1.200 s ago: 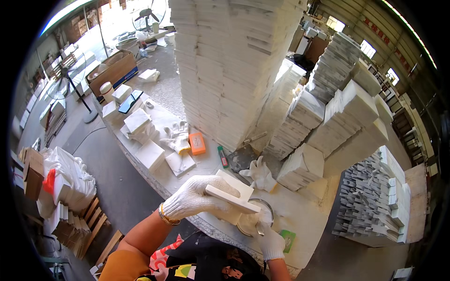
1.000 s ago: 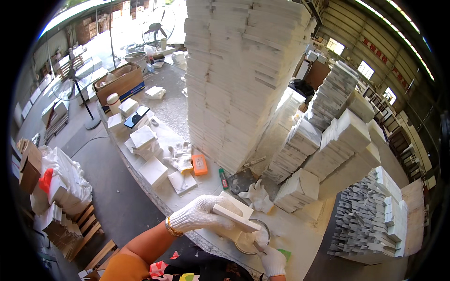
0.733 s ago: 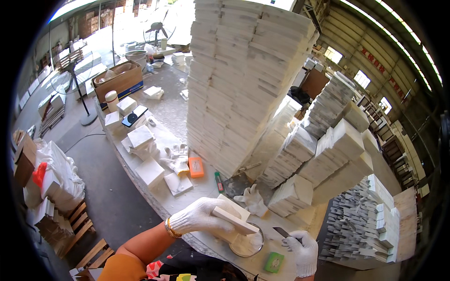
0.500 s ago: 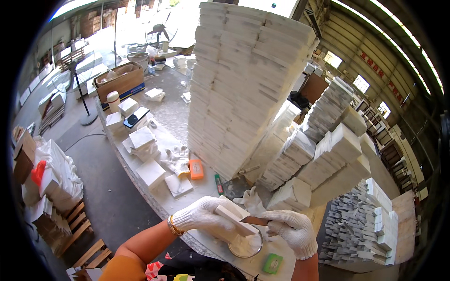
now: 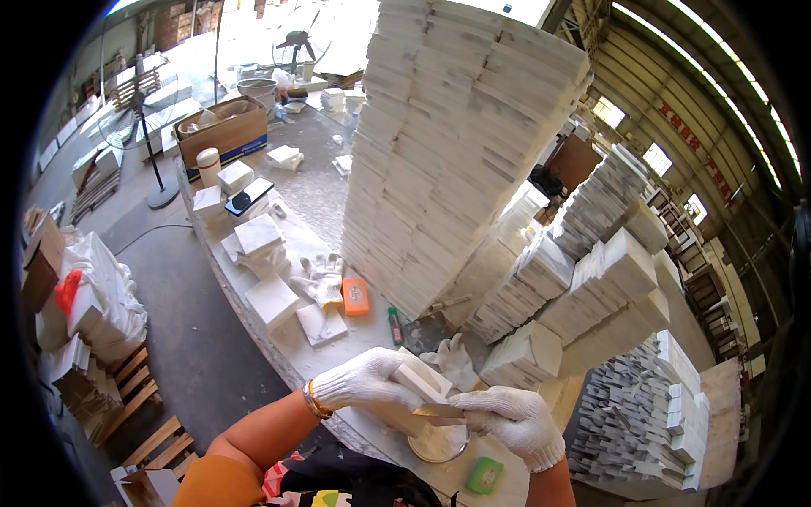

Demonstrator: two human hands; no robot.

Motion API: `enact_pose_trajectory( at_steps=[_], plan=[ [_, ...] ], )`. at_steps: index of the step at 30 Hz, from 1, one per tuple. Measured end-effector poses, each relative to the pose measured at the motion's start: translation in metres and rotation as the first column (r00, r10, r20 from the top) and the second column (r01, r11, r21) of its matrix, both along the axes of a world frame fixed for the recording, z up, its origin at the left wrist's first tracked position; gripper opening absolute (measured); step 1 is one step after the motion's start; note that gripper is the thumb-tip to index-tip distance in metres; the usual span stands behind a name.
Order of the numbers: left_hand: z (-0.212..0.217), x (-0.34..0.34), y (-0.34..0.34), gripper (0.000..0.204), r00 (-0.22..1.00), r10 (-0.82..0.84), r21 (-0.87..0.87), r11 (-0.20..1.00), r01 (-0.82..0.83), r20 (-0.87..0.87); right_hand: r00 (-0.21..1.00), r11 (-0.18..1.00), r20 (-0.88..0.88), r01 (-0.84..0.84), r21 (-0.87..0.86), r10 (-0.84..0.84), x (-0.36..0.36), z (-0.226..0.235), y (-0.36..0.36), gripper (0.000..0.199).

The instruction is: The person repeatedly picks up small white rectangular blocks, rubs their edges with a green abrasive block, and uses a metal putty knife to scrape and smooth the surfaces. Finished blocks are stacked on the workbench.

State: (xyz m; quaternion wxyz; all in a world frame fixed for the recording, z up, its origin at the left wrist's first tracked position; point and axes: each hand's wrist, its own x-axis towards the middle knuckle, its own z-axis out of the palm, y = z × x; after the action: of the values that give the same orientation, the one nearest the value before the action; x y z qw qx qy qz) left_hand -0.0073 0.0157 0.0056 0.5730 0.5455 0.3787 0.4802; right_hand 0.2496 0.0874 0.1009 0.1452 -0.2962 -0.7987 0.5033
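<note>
The white rectangular block (image 5: 420, 382), which looks like foam or pressed board, is held over the near edge of the long grey stone counter (image 5: 317, 190), directly above a shallow round white dish (image 5: 438, 441). The left hand (image 5: 365, 382), in a white knitted glove, is closed around the block's near side and top. The right hand (image 5: 514, 418), gloved the same way, is curled around a thin flat blade or strip (image 5: 438, 411) whose tip lies against the block's lower edge; what the tool is exactly cannot be told. Judging by this, the working of this one piece is under way, not finished: the block is in the hands, not on any pile. Beyond the dish rises the tall stack of white blocks (image 5: 460, 144), and to the right of the dish lower stacks (image 5: 608, 270) stand well apart. Left of the dish lie loose white blocks (image 5: 270, 300), a spare white glove (image 5: 321, 283), an orange flat box (image 5: 356, 297), and a green pad (image 5: 485, 475) just beside the dish.
</note>
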Motion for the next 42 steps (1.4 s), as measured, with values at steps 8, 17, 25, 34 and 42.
enact_pose_trajectory(
  at_steps=[8,17,25,34,42],
  plan=[
    [-0.007,-0.003,0.002,0.038,0.999,0.013,0.017,1.000,-0.013,0.031,0.998,0.999,-0.057,-0.018,-0.028,0.017,-0.012,0.001,0.004,0.026],
    [-0.009,-0.001,0.001,0.040,0.999,0.023,0.080,0.997,-0.020,-0.032,0.997,0.990,0.064,-0.038,0.138,0.030,0.003,0.004,-0.007,0.032],
    [-0.017,-0.001,0.003,0.041,0.999,0.039,0.117,0.992,-0.036,-0.030,0.997,0.989,0.073,0.016,0.147,-0.028,0.006,0.007,-0.017,0.033],
    [-0.010,0.003,-0.001,0.038,0.996,0.078,0.082,0.994,-0.074,-0.046,0.973,0.973,-0.061,0.227,0.037,-0.225,0.004,-0.007,-0.041,0.029],
    [-0.002,0.001,-0.004,0.047,0.990,0.065,0.078,0.995,-0.055,-0.128,0.931,0.930,-0.082,0.360,0.067,-0.355,-0.011,-0.020,-0.064,0.028]
  ],
)
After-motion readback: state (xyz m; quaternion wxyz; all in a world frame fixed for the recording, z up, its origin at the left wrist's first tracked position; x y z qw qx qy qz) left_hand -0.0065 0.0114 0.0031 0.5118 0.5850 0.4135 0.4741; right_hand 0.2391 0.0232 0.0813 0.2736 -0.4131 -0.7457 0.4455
